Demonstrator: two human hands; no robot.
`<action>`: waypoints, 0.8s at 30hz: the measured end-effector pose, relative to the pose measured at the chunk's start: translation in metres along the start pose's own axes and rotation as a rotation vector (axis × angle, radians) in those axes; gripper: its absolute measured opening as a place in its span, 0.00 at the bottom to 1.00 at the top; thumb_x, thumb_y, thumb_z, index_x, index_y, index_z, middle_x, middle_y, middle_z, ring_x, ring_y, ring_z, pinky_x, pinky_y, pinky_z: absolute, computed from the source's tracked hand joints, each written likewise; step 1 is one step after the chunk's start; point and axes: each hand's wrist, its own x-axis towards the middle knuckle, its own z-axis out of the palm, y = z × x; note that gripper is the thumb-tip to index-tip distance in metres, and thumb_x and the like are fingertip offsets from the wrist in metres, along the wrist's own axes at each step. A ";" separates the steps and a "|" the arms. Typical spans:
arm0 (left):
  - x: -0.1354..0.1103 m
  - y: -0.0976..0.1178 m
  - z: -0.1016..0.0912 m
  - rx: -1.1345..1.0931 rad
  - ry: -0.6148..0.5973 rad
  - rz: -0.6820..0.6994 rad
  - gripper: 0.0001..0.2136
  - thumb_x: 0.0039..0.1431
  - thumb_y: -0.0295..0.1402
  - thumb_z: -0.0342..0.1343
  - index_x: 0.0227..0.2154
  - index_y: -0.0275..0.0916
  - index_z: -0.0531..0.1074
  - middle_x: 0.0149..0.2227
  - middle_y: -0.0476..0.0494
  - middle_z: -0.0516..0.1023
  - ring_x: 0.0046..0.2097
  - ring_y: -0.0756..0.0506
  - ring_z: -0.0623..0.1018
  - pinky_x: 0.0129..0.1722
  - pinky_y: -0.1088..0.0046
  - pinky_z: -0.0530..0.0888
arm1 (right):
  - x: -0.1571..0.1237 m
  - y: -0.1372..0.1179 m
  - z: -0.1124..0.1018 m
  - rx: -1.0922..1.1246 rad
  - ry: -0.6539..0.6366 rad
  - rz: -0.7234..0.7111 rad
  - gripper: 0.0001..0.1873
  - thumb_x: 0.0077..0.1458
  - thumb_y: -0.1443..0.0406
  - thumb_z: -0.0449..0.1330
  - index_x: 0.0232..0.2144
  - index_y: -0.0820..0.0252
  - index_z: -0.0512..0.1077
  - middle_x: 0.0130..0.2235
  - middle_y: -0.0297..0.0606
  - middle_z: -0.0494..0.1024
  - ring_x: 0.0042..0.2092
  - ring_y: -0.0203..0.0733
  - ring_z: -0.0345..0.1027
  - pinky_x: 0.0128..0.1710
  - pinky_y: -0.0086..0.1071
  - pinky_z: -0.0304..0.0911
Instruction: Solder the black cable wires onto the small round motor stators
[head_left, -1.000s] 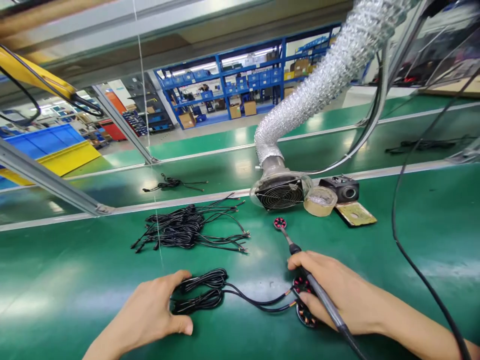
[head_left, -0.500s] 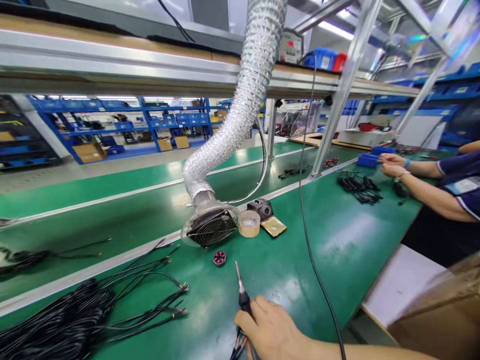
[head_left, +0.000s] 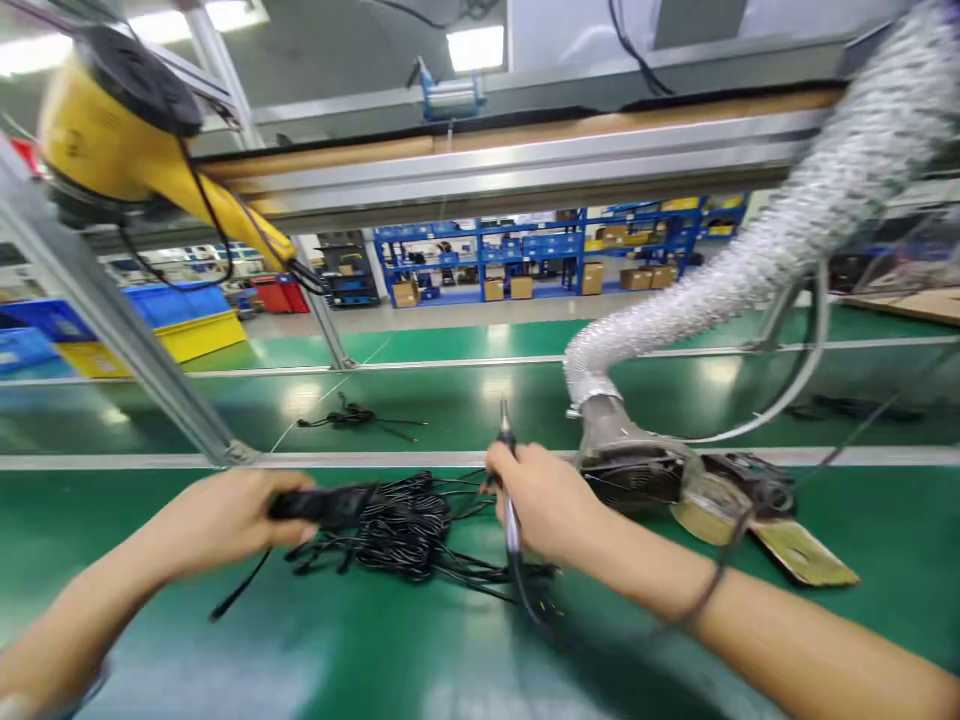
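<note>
Green tabletop (head_left: pixel 225 660) under a metal rail, blue shelves far behind. Left hand (head_left: pixel 225 515) clenched around a dark wire bundle (head_left: pixel 322 503), long axis pointing toward the right hand (head_left: pixel 544 500). Right hand gripping a soldering iron (head_left: pixel 508 480) upright, tip up. Loose wire pile (head_left: pixel 405 520) between both hands, nearer the left. Fan duct (head_left: pixel 637 470) just beyond the right.

The scene is bright, lit by ceiling panels (head_left: pixel 474 47) whose light leaves pale glare patches on the glossy green bench (head_left: pixel 450 640). Motion blur smears both hands (head_left: pixel 225 515), the cables (head_left: pixel 397 520) and the duct (head_left: pixel 750 270), so fine detail is lost. Straight rails bow near the edges from wide-angle distortion, and shadows are soft and faint.
</note>
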 end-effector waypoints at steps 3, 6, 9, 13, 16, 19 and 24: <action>0.095 0.011 -0.021 0.088 0.005 0.007 0.18 0.46 0.47 0.65 0.36 0.40 0.79 0.30 0.44 0.80 0.35 0.39 0.78 0.35 0.71 0.67 | 0.101 0.007 0.003 -0.024 0.051 0.096 0.13 0.63 0.65 0.58 0.49 0.63 0.67 0.39 0.39 0.74 0.39 0.43 0.71 0.38 0.38 0.70; 0.179 0.040 -0.003 0.036 0.128 0.007 0.23 0.56 0.45 0.60 0.50 0.35 0.73 0.47 0.33 0.79 0.49 0.36 0.76 0.45 0.67 0.69 | 0.169 0.026 0.018 -0.025 0.114 0.230 0.16 0.65 0.60 0.59 0.50 0.64 0.68 0.45 0.41 0.74 0.41 0.43 0.72 0.41 0.40 0.72; 0.220 0.063 0.035 -0.036 0.199 0.029 0.29 0.60 0.40 0.59 0.60 0.31 0.62 0.56 0.29 0.72 0.55 0.38 0.73 0.52 0.64 0.69 | 0.187 0.050 0.045 -0.008 0.164 0.347 0.15 0.65 0.61 0.59 0.50 0.64 0.69 0.46 0.42 0.74 0.41 0.42 0.72 0.39 0.38 0.73; 0.217 0.050 0.071 -0.117 0.207 0.061 0.16 0.67 0.37 0.50 0.53 0.34 0.69 0.48 0.36 0.77 0.49 0.42 0.76 0.50 0.61 0.70 | 0.166 0.079 0.085 0.026 0.210 0.421 0.12 0.67 0.62 0.58 0.49 0.63 0.69 0.45 0.42 0.75 0.39 0.39 0.72 0.36 0.35 0.73; 0.194 0.014 0.073 -0.164 0.215 0.020 0.13 0.68 0.35 0.45 0.42 0.38 0.74 0.40 0.38 0.80 0.45 0.41 0.78 0.46 0.66 0.70 | 0.158 0.090 0.101 0.053 0.238 0.435 0.11 0.67 0.62 0.58 0.48 0.63 0.70 0.45 0.41 0.74 0.39 0.38 0.72 0.38 0.35 0.73; 0.168 -0.015 0.065 -0.218 0.237 -0.078 0.16 0.67 0.37 0.41 0.37 0.40 0.75 0.36 0.39 0.81 0.42 0.39 0.78 0.40 0.69 0.69 | 0.173 0.091 0.098 0.059 0.277 0.425 0.12 0.66 0.62 0.58 0.48 0.62 0.70 0.46 0.41 0.74 0.41 0.40 0.72 0.39 0.37 0.73; 0.128 -0.010 0.057 -0.337 0.201 -0.128 0.21 0.65 0.42 0.38 0.35 0.39 0.76 0.28 0.44 0.78 0.35 0.41 0.77 0.34 0.70 0.69 | 0.202 0.077 0.051 0.027 0.373 0.272 0.12 0.67 0.62 0.58 0.48 0.65 0.70 0.45 0.41 0.75 0.40 0.39 0.73 0.39 0.37 0.72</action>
